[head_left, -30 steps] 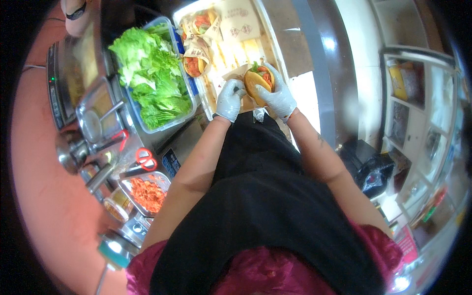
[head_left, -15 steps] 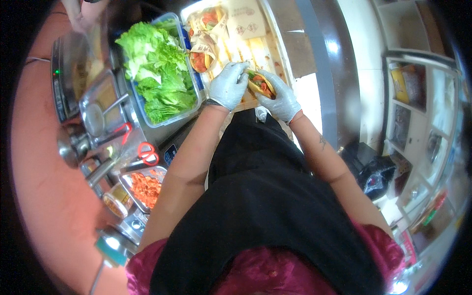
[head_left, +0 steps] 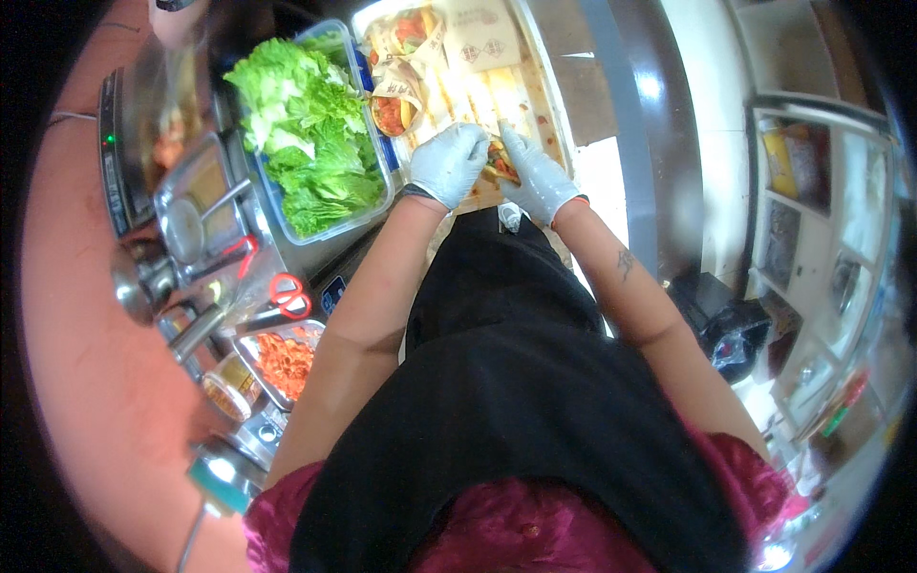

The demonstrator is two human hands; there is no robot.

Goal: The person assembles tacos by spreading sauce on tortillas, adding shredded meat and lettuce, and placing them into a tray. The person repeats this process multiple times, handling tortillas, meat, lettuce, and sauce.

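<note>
Both my hands wear pale gloves and close around a filled bun (head_left: 501, 160) over the wooden board (head_left: 535, 105). My left hand (head_left: 447, 162) covers the bun's left side, its fingers curled over the top. My right hand (head_left: 537, 178) grips the right side from below. Red and green filling shows between the two gloves. Two paper-wrapped buns (head_left: 399, 95) lie farther back on the board, beside a flat paper wrapper (head_left: 482, 40).
A clear tub of lettuce leaves (head_left: 304, 143) stands left of the board. Metal containers (head_left: 196, 205), red-handled scissors (head_left: 287, 298) and a tray of orange shredded food (head_left: 284, 363) line the counter on the left. Shelves (head_left: 821, 210) stand at the right.
The bun and both hands have shifted left and farther away in the picture. My left hand has closed further over the bun, hiding most of it.
</note>
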